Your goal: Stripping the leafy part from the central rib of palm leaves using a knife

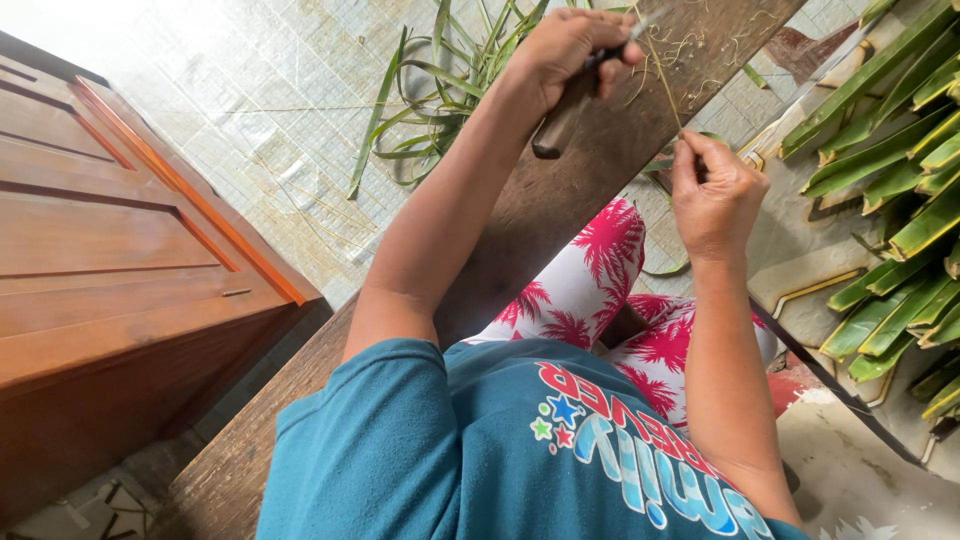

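Observation:
My left hand (565, 45) is shut on a knife (560, 122) with a brown wooden handle, its short blade pointing right near the top edge. My right hand (712, 190) pinches the lower end of a thin pale leaf rib (663, 88), which runs up to the blade. Both hands are held over a dark wooden bench (530, 230) that I sit on. Thin fibres and shavings lie on the bench beyond my hands.
A bundle of long narrow green leaves (440, 90) lies on the tiled floor past the bench. Several cut green leaf strips (890, 190) are stacked at the right. A brown wooden cabinet (120, 250) stands at the left.

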